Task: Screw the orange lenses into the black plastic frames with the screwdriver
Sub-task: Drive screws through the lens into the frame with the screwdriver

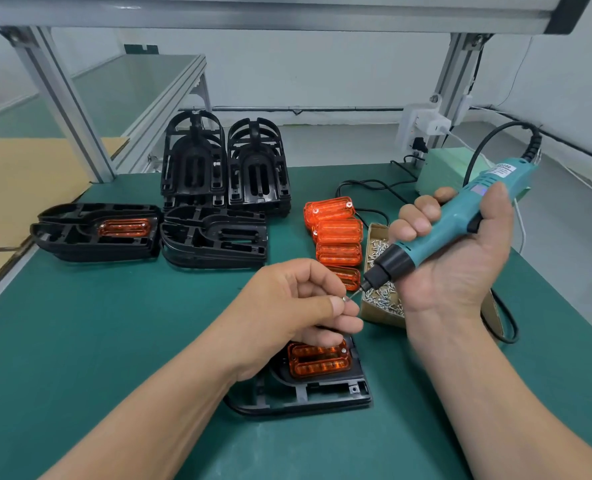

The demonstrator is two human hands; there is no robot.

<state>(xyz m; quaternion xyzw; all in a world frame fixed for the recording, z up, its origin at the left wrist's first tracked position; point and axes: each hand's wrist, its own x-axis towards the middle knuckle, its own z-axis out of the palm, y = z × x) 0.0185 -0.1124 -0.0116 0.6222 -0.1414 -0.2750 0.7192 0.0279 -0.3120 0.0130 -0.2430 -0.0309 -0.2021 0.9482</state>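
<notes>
You're loading a screw [345,299] onto the bit — left hand [294,306] pinches it, right hand [460,251] clamped on the screwdriver [440,230]. Frame [322,393] w/ orange lens [318,360] sits at 6 o'clock on the table [97,341], under your left hand. Next, probably: seat the screw, drive it into the lens hole — keep the bit vertical.

Glossy translucent orange lenses [337,233], shiny black plastic frames [214,237]; matt green mat [114,323], brushed aluminium posts [65,102]
</notes>
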